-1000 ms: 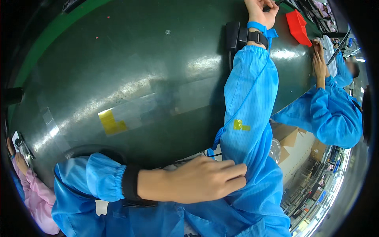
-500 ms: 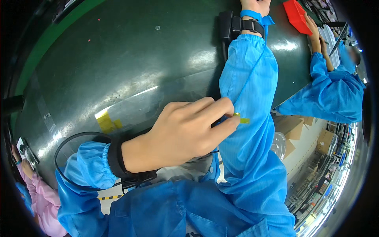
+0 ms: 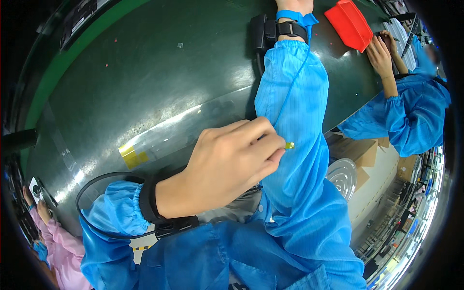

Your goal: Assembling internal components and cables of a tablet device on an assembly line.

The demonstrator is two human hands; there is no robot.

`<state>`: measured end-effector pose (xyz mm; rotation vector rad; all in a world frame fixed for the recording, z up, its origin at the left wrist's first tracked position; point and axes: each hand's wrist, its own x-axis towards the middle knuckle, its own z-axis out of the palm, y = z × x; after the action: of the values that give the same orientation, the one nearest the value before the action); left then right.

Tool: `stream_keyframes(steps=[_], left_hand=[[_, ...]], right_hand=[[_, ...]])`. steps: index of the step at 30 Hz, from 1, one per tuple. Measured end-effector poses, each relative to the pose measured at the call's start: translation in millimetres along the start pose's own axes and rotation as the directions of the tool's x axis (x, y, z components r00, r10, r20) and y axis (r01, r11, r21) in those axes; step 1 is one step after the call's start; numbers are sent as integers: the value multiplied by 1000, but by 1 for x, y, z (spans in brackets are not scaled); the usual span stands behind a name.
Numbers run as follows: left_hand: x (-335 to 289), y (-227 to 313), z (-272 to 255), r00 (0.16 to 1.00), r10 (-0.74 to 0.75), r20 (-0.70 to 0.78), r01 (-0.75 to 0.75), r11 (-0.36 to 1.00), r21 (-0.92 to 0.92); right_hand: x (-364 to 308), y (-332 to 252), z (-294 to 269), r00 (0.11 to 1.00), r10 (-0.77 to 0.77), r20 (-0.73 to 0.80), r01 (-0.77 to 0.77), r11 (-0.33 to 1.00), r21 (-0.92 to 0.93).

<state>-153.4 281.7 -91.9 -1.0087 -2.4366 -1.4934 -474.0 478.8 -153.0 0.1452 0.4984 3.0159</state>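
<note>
My left hand [image 3: 227,162] is in the middle of the view, back of the hand up, its fingers closed in a pinch. From the fingertips pokes a small yellow strip [image 3: 290,145], which looks like a bit of tape, right against my right sleeve [image 3: 297,106]. My right arm stretches far out over the green table. Only the heel of my right hand [image 3: 296,6] shows at the top edge; its fingers are out of the picture. A blue wrist strap [image 3: 294,17] with a thin cord and a black band [image 3: 292,30] circle that wrist.
Clear film with yellow tape [image 3: 133,157] lies along the green table [image 3: 145,72]. A co-worker's hand [image 3: 380,55] is beside a red bin [image 3: 347,24] at far right. Someone in a pink sleeve [image 3: 63,246] is at lower left. Cardboard boxes [image 3: 365,157] stand below the table's right edge.
The yellow strip shows less beyond my left fingertips. My right arm appears shifted left in the picture. At the far right, the co-worker's hands and the red bin also sit differently.
</note>
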Motion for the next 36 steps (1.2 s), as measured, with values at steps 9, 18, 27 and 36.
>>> stream_keyframes(steps=[9,18,27,36], left_hand=[[9,0,-9,968,-211,133,231,960,-159],[9,-1,-21,950,-242,198,279,941,-190],[-1,-14,-49,594,-539,598,803,343,-488],[-8,-24,-53,634,-572,520,773,496,-396]], right_hand=[[-1,1,3,1000,5,-15,-5,1000,22],[3,-4,-5,1000,11,14,-12,1000,21],[0,-1,-4,1000,18,-10,-18,999,26],[1,-2,-6,1000,3,4,-3,1000,16]])
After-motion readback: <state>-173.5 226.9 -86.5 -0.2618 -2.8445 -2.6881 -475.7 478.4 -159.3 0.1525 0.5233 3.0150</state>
